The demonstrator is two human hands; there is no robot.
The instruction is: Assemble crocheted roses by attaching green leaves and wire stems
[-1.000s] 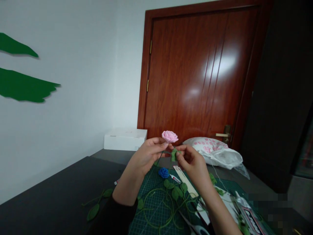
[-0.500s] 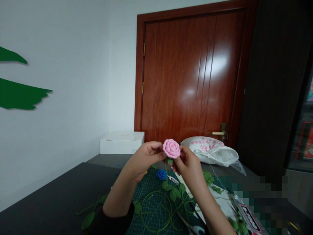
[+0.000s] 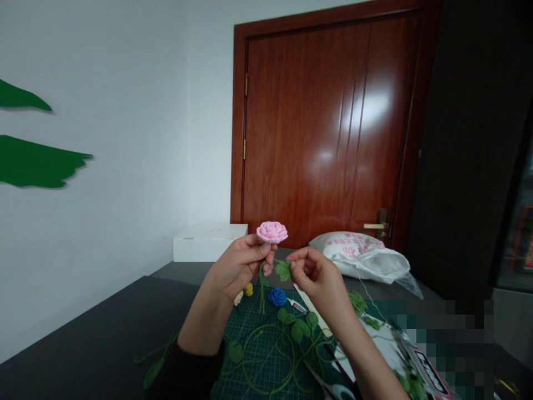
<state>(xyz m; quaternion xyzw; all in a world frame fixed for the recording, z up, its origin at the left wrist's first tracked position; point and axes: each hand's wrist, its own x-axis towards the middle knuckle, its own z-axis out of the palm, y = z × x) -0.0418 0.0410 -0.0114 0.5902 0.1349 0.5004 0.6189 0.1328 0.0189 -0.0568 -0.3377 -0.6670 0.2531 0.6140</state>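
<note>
My left hand (image 3: 245, 261) pinches a pink crocheted rose (image 3: 272, 232) just under its petals, holding it upright above the mat. A green yarn stem (image 3: 262, 294) hangs down below that hand. To the right, my right hand (image 3: 314, 269) has its thumb and forefinger closed on a small green crocheted sepal piece (image 3: 283, 270), a little below and to the right of the rose. A thin green strand runs from the piece toward the left hand; where it ends is hidden. Beneath the hands, a blue crocheted rose (image 3: 277, 296) lies beside a small white glue tube (image 3: 297, 305).
Green crocheted leaves (image 3: 297, 329) and looped stems cover the green cutting mat (image 3: 233, 383). Scissors (image 3: 339, 391) lie at the front. Yellow and cream flowers (image 3: 249, 289) sit near my left wrist. Behind are a white box (image 3: 200, 250) and a white plastic bag (image 3: 353, 253).
The pink rose has moved left and up and now shows its side. My right hand has come away from the rose and holds the green sepal piece apart from it.
</note>
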